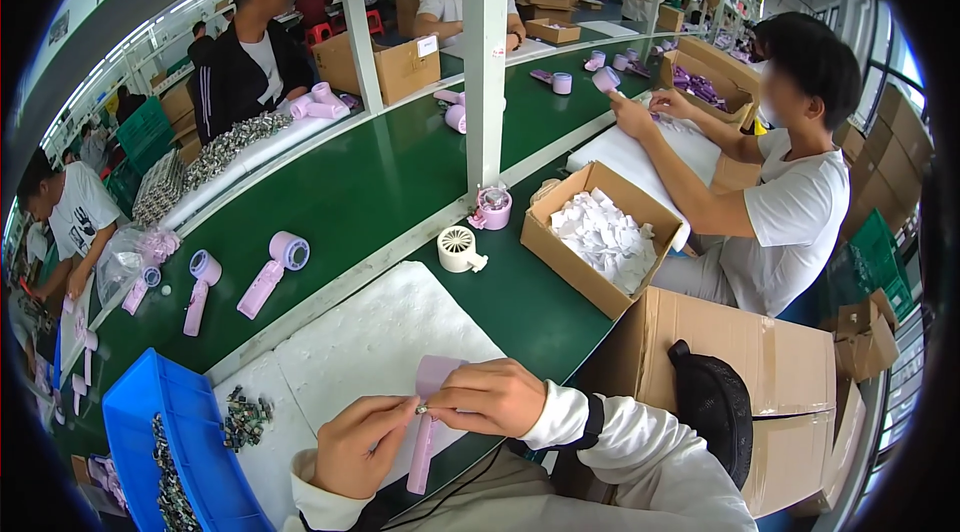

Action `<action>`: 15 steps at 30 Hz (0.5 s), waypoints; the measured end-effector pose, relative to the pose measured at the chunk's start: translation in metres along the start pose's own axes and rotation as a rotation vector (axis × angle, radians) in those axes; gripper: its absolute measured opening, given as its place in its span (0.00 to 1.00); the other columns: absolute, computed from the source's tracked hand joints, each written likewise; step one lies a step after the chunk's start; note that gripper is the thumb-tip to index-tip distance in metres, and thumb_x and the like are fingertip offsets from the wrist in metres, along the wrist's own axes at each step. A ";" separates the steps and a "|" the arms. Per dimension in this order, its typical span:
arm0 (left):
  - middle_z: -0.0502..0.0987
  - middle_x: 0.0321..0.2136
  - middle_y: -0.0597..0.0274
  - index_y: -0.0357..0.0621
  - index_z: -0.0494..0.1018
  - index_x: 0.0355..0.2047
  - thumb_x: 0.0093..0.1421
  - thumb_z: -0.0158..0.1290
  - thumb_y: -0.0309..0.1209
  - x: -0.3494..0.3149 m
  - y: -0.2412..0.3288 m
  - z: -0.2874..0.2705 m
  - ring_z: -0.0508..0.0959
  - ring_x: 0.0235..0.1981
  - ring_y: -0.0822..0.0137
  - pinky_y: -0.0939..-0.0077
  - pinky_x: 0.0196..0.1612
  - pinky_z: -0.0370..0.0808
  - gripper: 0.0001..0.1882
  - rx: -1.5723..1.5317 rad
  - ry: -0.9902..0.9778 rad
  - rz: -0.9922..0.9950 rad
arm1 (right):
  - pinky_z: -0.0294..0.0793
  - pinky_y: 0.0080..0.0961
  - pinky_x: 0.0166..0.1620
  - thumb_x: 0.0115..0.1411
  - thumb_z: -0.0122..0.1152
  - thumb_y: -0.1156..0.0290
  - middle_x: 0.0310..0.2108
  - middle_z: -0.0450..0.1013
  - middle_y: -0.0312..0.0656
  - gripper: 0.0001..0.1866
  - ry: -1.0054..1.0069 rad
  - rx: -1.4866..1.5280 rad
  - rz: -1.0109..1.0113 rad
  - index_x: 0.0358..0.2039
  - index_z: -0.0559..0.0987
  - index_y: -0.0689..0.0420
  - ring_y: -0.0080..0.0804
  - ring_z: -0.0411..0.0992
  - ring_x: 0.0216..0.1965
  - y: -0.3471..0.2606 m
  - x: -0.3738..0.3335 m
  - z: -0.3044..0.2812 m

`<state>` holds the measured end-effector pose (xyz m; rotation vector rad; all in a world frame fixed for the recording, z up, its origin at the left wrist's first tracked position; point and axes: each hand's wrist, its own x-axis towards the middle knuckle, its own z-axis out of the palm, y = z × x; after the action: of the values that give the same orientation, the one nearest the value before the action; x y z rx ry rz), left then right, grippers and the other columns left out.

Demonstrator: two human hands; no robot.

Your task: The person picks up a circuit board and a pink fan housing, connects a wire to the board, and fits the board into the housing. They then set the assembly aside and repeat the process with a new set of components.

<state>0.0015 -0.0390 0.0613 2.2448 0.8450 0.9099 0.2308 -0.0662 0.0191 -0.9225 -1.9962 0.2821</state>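
A pale pink handheld fan housing (421, 457) lies between my hands, its round head up and its handle pointing down toward my lap. My right hand (490, 397) is closed over its neck. With thumb and forefinger pinched, my left hand (358, 442) meets the right fingertips at a small metallic part (421, 410) on the housing; its exact kind is too small to make out. Beneath them is a white foam sheet (385, 317). A pile of small circuit boards (245, 420) sits on the foam to the left, beside a blue bin (195, 432) holding more of them.
Pink fans (262, 287) lie on the green conveyor (340, 202) ahead. A cream fan part (460, 249) and a pink fan head (492, 209) stand near a white post (484, 62). At right are a carton of white pieces (570, 277), a black pouch (712, 412) and a co-worker (790, 182).
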 end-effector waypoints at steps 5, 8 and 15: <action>0.82 0.39 0.53 0.39 0.82 0.46 0.58 0.59 0.16 -0.001 -0.006 0.003 0.85 0.35 0.61 0.74 0.36 0.81 0.16 -0.019 0.009 0.015 | 0.75 0.32 0.31 0.61 0.66 0.73 0.30 0.72 0.40 0.07 0.030 0.074 0.065 0.40 0.81 0.58 0.39 0.75 0.28 -0.003 0.000 0.004; 0.82 0.39 0.53 0.40 0.82 0.47 0.58 0.59 0.15 -0.004 -0.008 0.013 0.84 0.35 0.60 0.74 0.35 0.81 0.17 -0.018 0.073 0.023 | 0.74 0.29 0.30 0.61 0.66 0.73 0.28 0.73 0.40 0.07 0.068 0.158 0.216 0.39 0.82 0.60 0.35 0.74 0.27 -0.013 -0.001 0.009; 0.78 0.40 0.52 0.38 0.79 0.52 0.58 0.59 0.16 -0.009 0.005 0.026 0.84 0.35 0.56 0.70 0.35 0.82 0.20 0.187 0.157 0.088 | 0.70 0.23 0.28 0.63 0.65 0.74 0.25 0.74 0.39 0.06 0.194 0.379 0.549 0.38 0.83 0.63 0.24 0.71 0.23 -0.033 -0.002 0.018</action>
<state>0.0177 -0.0553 0.0449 2.4108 0.9411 1.1007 0.2006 -0.0878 0.0240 -1.1796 -1.4150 0.8131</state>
